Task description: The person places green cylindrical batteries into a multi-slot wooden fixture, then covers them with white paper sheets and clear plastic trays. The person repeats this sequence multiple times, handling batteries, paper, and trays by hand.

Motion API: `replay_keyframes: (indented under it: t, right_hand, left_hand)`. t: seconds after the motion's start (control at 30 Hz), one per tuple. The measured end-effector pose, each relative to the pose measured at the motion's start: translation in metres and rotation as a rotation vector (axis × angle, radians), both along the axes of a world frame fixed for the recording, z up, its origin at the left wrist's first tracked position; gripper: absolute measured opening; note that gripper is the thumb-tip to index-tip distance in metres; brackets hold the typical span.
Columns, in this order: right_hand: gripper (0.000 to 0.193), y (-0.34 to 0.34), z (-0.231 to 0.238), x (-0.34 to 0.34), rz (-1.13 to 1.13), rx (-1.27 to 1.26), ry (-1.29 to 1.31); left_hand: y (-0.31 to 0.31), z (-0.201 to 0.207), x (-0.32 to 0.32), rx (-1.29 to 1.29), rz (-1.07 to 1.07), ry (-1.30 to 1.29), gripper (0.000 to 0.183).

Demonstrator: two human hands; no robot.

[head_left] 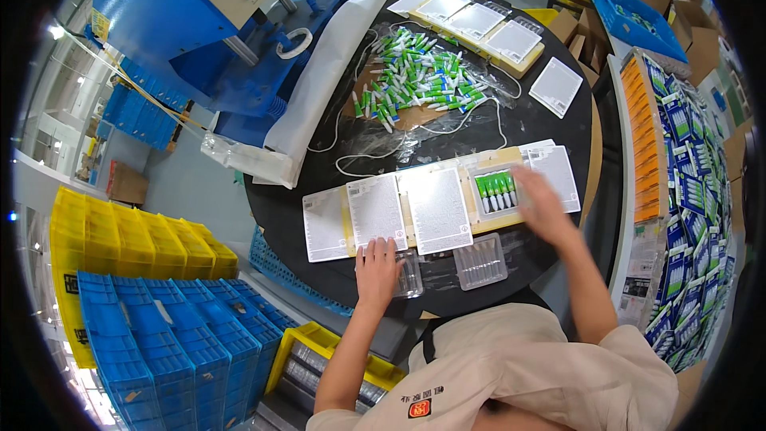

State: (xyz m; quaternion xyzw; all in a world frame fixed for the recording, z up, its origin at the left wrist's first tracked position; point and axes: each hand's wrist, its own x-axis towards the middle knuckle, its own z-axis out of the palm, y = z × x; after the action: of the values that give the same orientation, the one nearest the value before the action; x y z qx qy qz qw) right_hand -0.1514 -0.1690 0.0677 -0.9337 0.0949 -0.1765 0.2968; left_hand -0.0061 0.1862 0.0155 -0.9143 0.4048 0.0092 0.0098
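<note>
Right, the largest thing below me is the round black tabletop (279,215), with a long yellow holder (346,211) on its near side. Beyond that sits a loose heap of green-and-white tubes (423,72). My left hand (377,273) rests at the lower edge of the second white card (377,209), its grip loose, fingers out straight and closed around nothing I can see. My right hand (542,206) is blurred between the filled tray and the far-right card (562,179); I cannot tell whether its grip is spread or pinching. The cards look light, thin and fairly stiff, with a sheen that may let them slide; I'd take one by opposite edges so it doesn't bend. The filled tray (499,214) sits in the holder, just right of the third card (435,207). It seems thin clear plastic, easily dented, so I'd hold its rim. An unfilled clear tray (481,262) lies in front of the holder. Smallest are the green-capped tubes (496,189) lined up inside the filled tray, probably smooth and apt to roll if tipped.
</note>
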Motion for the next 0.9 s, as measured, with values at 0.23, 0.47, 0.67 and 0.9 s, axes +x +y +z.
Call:
replay_keyframes:
  t: [0.23,0.47,0.67,0.9]
  right_hand:
    - [0.065,-0.061,-0.058,-0.063,0.046,-0.387,0.540]
    - [0.052,-0.058,-0.031,-0.070,0.038,-0.399,0.329]
    - [0.042,0.003,0.000,-0.043,-0.046,-0.501,-0.126]
    - [0.042,0.056,-0.055,-0.017,0.101,-0.599,-0.013]
  left_hand:
    - [-0.014,0.011,0.044,0.082,-0.164,0.079,0.092]
    - [0.010,0.014,0.037,0.060,-0.257,-0.078,0.062]
    - [0.019,0.008,0.004,0.070,-0.283,-0.105,0.054]
    - [0.007,-0.001,0.005,0.043,-0.181,-0.078,0.056]
